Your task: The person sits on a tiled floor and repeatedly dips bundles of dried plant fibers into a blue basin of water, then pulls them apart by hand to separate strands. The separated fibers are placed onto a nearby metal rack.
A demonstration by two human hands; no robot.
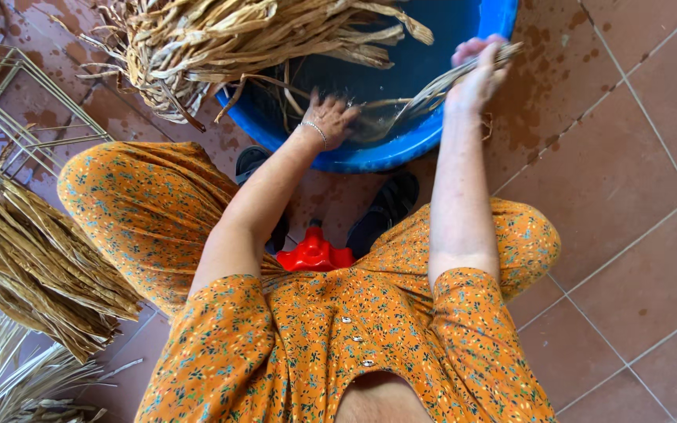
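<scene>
My right hand [479, 72] is closed around a bunch of wet dried-plant strands [425, 98] lifted over the rim of a blue plastic tub [401, 149]. My left hand [329, 117], with a thin bracelet at the wrist, reaches into the tub with fingers spread and presses on the lower part of the same strands. A large heap of dried tan leaf strips [221, 43] hangs over the tub's far left edge.
A pile of dried strips [33, 251] lies at the left, with paler stalks [9, 376] below. A thin metal wire frame [17, 102] lies at the upper left. A red plastic stool [315, 252] shows between my knees. The tiled floor [628, 196] is wet near the tub.
</scene>
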